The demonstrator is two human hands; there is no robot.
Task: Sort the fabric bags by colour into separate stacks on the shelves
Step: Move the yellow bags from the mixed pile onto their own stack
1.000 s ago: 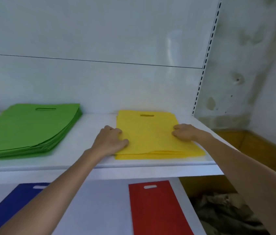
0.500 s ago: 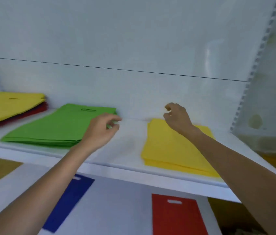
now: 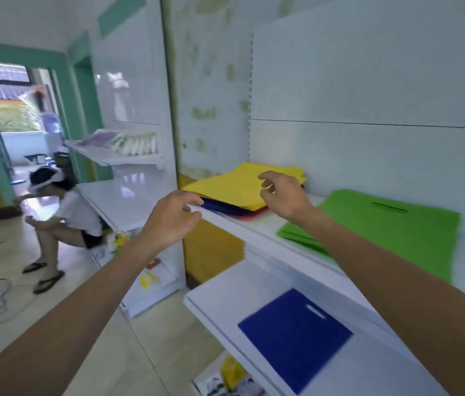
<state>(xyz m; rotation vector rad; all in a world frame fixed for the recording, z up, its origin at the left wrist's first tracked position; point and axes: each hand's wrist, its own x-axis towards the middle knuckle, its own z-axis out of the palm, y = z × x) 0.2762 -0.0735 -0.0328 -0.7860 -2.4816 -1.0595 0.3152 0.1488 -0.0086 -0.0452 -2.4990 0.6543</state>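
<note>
Lying at the left end of the white upper shelf (image 3: 254, 228), the unsorted pile of flat fabric bags (image 3: 254, 201) is what you face now: a yellow bag (image 3: 234, 187) on top, a dark blue bag (image 3: 225, 208) under it and the edge of a red bag (image 3: 257, 214) at the bottom. A second ago you had both palms pressed on the sorted yellow stack farther right. You have let go of it and turned left, and that stack is out of view.

Your left hand (image 3: 168, 221) hovers at the pile's near-left corner by the shelf edge, fingers loosely curled and holding nothing; whether they brush the shelf I cannot tell. Your right hand (image 3: 282, 195) hangs just over the yellow bag, fingers bent, also empty.

To the right, apart from the pile, sits the green stack of bags (image 3: 382, 224). A single blue bag (image 3: 294, 335) lies on the white lower shelf (image 3: 219, 298).

The yellow stack looks finished with for now. I judge your next step is lifting this top yellow bag and carrying it right, past the green. Far left, a person (image 3: 65, 212) crouches on the floor.
</note>
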